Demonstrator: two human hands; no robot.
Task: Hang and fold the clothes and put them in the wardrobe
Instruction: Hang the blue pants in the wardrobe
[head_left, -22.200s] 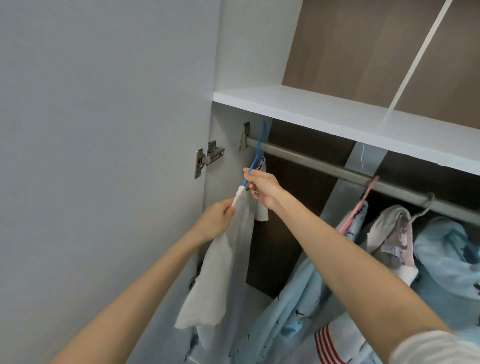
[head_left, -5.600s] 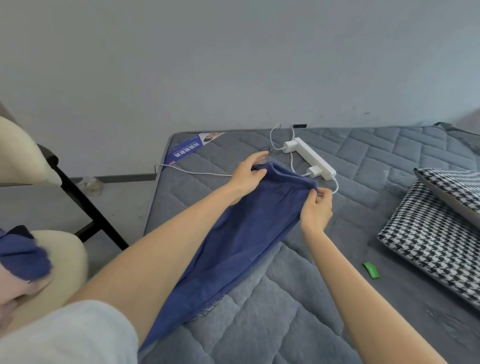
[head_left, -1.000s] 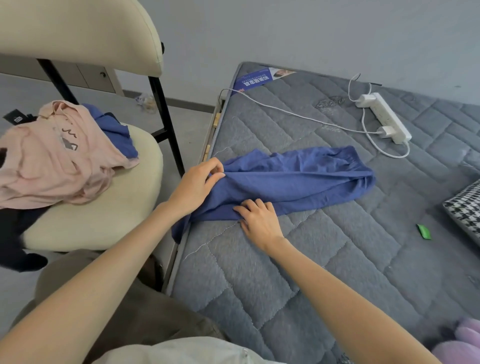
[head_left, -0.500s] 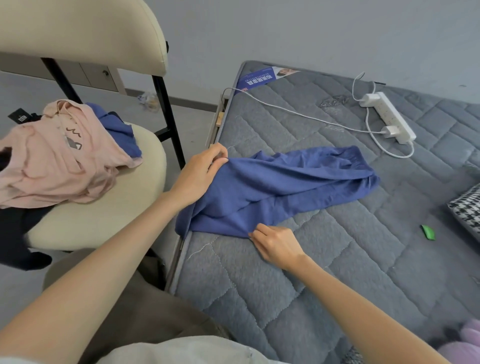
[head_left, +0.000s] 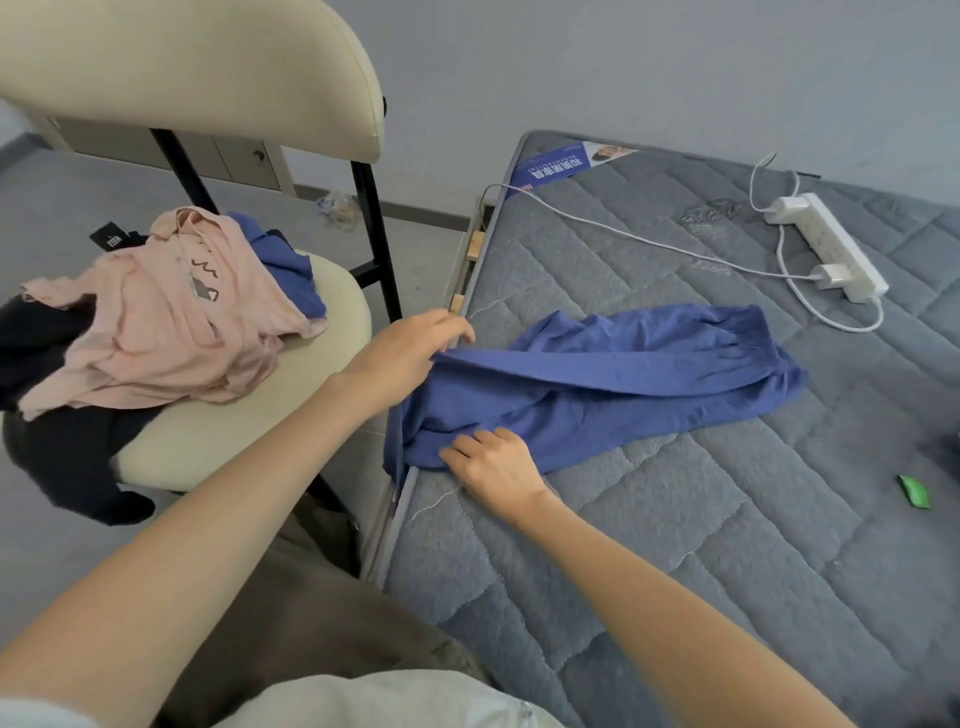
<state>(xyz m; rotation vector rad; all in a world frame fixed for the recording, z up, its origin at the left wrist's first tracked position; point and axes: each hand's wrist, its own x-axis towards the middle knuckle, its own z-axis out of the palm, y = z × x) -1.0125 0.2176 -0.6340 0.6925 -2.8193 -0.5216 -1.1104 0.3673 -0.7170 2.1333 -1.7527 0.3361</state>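
Note:
A blue pair of trousers (head_left: 623, 379) lies lengthwise across the grey quilted mattress (head_left: 701, 519), its near end hanging over the mattress's left edge. My left hand (head_left: 410, 353) pinches the upper cloth edge at that end and holds it slightly raised. My right hand (head_left: 493, 465) lies flat with fingers spread on the lower cloth edge, pressing it to the mattress. On the cream chair (head_left: 244, 431) to the left sit a pink top (head_left: 166, 317), a second blue garment (head_left: 285, 265) and a dark garment (head_left: 57, 447).
A white power strip (head_left: 831, 247) with a plugged charger and white cables lies at the far right of the mattress. A small green packet (head_left: 915, 491) rests near the right edge. A blue label (head_left: 561, 166) marks the far corner. Grey wall behind.
My right hand has slid left along the lower edge of the trousers toward the mattress edge. My left hand keeps its pinch and has lifted the cloth edge a little.

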